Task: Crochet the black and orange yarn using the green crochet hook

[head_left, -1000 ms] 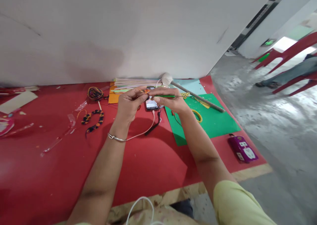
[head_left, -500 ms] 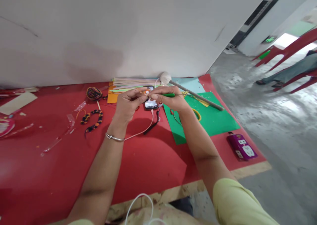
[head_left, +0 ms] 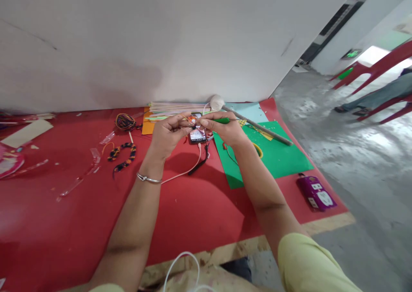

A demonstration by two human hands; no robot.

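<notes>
My left hand (head_left: 167,135) is closed in a pinch on a small orange-and-dark crochet piece (head_left: 192,119), with a thin orange strand running over the index finger. Beside it, my right hand (head_left: 228,131) grips a green-handled crochet hook (head_left: 222,120), its tip end meeting the piece between both hands. The fingers partly hide the piece and the hook's point. Just beneath lies a phone (head_left: 198,137) with its screen lit and a cable plugged in. Left of my hands rest a ball of dark and orange yarn (head_left: 125,121) and a curled crocheted strip (head_left: 131,154).
A green sheet (head_left: 283,161) lies at right under a grey rod (head_left: 264,130) with a white round end. A purple pack (head_left: 316,192) sits near the table's right edge. Thin pale sticks (head_left: 177,107) lie along the wall. Red chairs and a seated person's legs (head_left: 380,97) are beyond.
My right hand has turned a little, and the hook's green handle now tilts upward out of the fist. Its fingertips have shifted slightly at the piece. My left hand has barely moved.
</notes>
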